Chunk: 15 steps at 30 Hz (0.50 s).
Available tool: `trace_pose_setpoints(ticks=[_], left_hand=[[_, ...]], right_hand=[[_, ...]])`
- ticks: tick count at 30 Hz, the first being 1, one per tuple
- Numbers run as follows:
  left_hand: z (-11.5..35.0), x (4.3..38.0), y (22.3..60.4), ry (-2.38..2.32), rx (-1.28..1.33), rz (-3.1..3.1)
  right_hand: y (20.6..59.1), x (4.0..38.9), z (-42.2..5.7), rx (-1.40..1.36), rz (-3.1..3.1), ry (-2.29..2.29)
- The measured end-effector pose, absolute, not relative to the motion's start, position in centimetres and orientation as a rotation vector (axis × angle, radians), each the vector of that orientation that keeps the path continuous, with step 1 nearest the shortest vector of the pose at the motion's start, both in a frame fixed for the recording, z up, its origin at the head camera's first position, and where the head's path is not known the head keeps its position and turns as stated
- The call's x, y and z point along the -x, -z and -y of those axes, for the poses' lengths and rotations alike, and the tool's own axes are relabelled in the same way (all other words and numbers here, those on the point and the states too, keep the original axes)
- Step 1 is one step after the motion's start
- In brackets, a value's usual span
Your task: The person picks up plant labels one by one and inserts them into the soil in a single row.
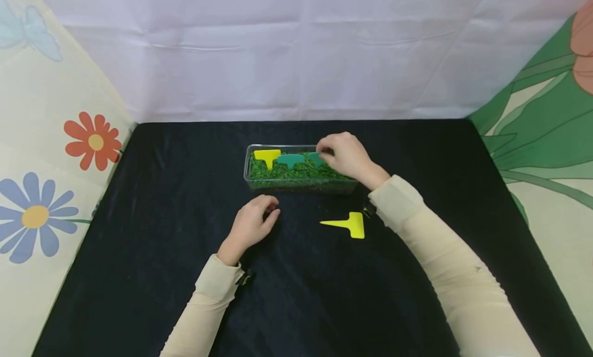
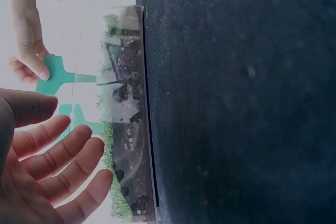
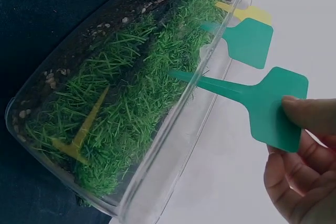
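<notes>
Held green label (image 3: 273,109): over the tray's right half, upright, stem running down from the grip, tip at the grass (image 1: 284,174). Can't tell how deep the tip sits.

Grip: right hand (image 1: 348,153) pinches the label's broad head between thumb and fingers. So the long axis runs below the fingers, head up. Right hand is the nearer one, above the tray's right end.

Tray (image 1: 301,181): clear walls, grass on top of dark soil (image 2: 128,145). Also in it, left of the held label: second green label (image 1: 292,161), next along; then standing yellow label (image 1: 267,157) toward the left end. All stand stem-down, heads above the grass.

Left hand (image 1: 252,220): fingers apart and relaxed, nothing in it, in front of the tray's near left corner.

Loose yellow label (image 1: 356,225): flat on the table (image 1: 139,233), in front of the tray's near right corner. Stem points left, toward the left hand; head beside the right cuff (image 1: 396,200).

Tray sits near the table's far edge, about midway between its side edges. White backdrop (image 1: 278,63) behind.
</notes>
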State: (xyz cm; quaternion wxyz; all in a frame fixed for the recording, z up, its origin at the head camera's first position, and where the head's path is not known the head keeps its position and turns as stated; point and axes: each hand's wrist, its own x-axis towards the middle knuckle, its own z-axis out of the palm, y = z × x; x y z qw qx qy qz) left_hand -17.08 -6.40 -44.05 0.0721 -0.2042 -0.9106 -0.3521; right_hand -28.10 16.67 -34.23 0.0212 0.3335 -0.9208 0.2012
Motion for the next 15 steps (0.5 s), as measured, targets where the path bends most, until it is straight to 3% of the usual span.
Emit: trace_pose_setpoints(ticks=[15], left_hand=[[6.45, 16.87, 43.88, 1.051, 0.596, 2.742]], right_hand=[[34.18, 28.32, -16.71, -0.984, 2.873, -0.666]])
